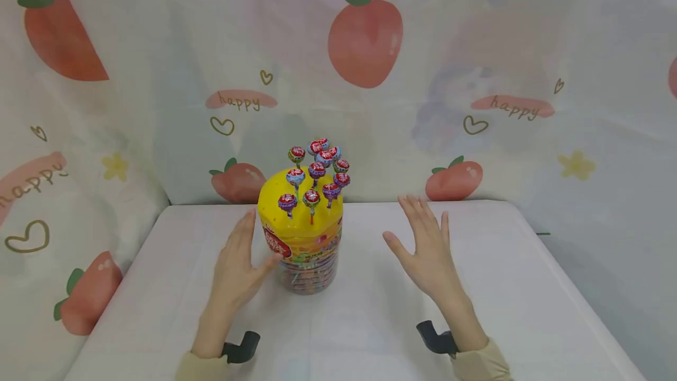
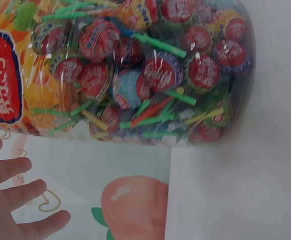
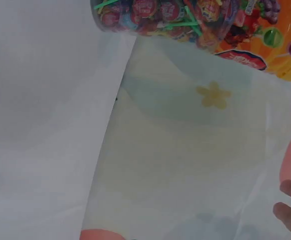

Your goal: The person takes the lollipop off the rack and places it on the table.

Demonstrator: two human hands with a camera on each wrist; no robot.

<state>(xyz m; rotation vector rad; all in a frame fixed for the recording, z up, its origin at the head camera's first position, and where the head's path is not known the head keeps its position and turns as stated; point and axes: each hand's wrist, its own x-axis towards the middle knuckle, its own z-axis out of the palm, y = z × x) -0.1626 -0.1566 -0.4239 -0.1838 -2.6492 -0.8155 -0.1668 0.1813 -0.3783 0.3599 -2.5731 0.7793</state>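
Observation:
A clear plastic jar [image 1: 311, 278] of wrapped lollipops stands upright on the white table, left of the middle. Its yellow lid [image 1: 275, 196] has several lollipops [image 1: 316, 170] stuck upright in the top. My left hand [image 1: 238, 272] is beside the jar's left side, fingers straight and thumb in front of the label; whether it touches cannot be told. In the left wrist view, colourful sticks and wrappers show through the jar wall [image 2: 160, 75]. To the right, apart from the jar, my right hand [image 1: 429, 251] is held with fingers spread and nothing in it.
The white table [image 1: 365, 334] meets a cloth backdrop [image 1: 423, 28] printed with peaches, hearts and "happy" along its back edge. A similar cloth hangs at the left. Each wrist wears a black curved mount, and pale sleeves cover the forearms.

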